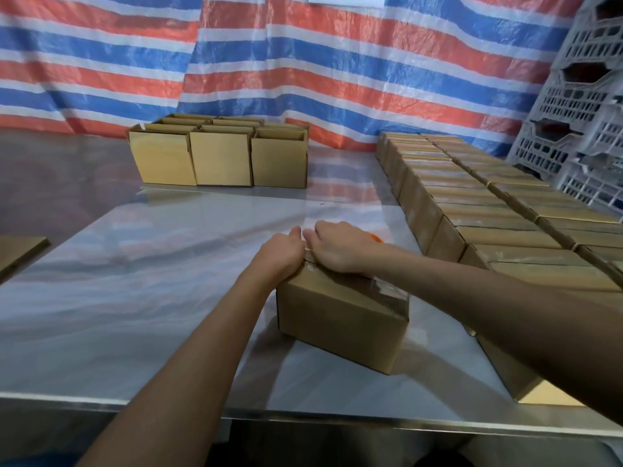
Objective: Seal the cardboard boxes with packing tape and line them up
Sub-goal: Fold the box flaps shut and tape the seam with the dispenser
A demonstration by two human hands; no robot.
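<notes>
A closed cardboard box (337, 321) stands at an angle on the table in front of me. A strip of clear packing tape (387, 293) runs along its top seam and folds over the near edge. My left hand (279, 252) grips the box's far left corner, fingers curled over the edge. Touching it, my right hand (337, 246) rests knuckles-up on the far end of the top, fingers closed on the tape there. A small orange part (376, 236) peeks out behind this hand; the rest of it is hidden.
Several open boxes (219, 156) stand grouped at the back left. Two long rows of sealed boxes (488, 210) line the right side. Grey plastic crates (580, 129) are stacked at the far right. A flat cardboard piece (20, 247) lies at the left edge. The table's front edge (303, 416) is near me.
</notes>
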